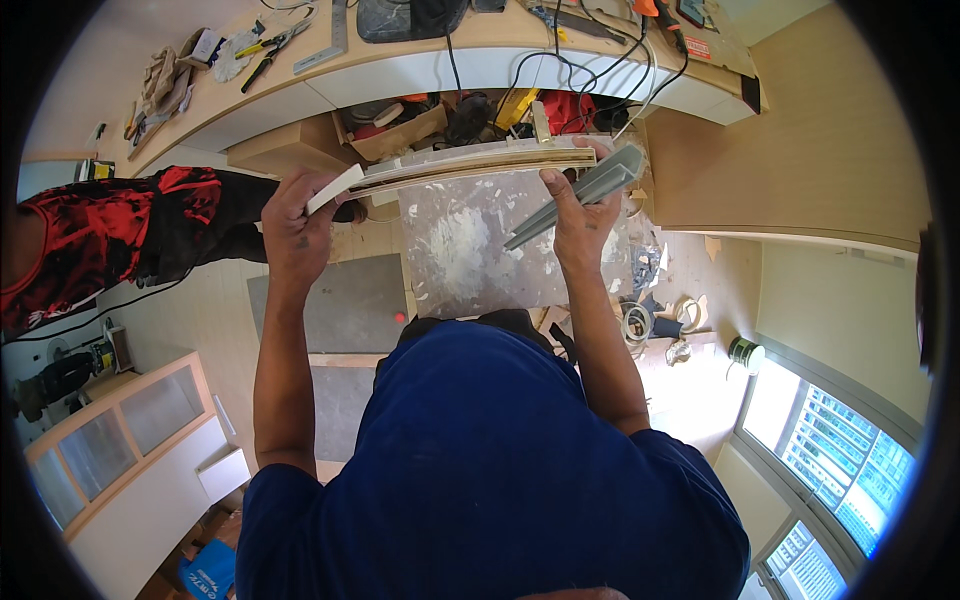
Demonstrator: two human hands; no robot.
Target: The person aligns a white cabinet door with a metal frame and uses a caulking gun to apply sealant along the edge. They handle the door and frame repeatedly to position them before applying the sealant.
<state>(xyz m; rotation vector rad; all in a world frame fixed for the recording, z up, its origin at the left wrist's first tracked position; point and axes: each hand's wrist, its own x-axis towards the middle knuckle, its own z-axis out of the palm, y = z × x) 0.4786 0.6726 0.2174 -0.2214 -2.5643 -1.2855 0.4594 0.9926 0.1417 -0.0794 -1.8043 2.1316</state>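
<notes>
In front of me, a bundle of long, thin wooden strips or panels [480,161] is held nearly level between my two hands, seen edge-on. My left hand [298,228] is closed at its left end, and a short white strip [335,189] also sticks out of that hand at a slant. My right hand [585,225] grips the bundle's other end, thumb on the near side. Grey channel-shaped strips [590,190] slant through the right hand too. Below the bundle stands a worktop or platform [480,250] smeared with white.
A long wooden counter [400,62] with pliers [268,65], a metal square [325,45] and cables curves across the far side. Under it are boxes [400,133] and tools. Another person [110,235] is at the left. Tape rolls [636,322] and scraps lie on the right floor.
</notes>
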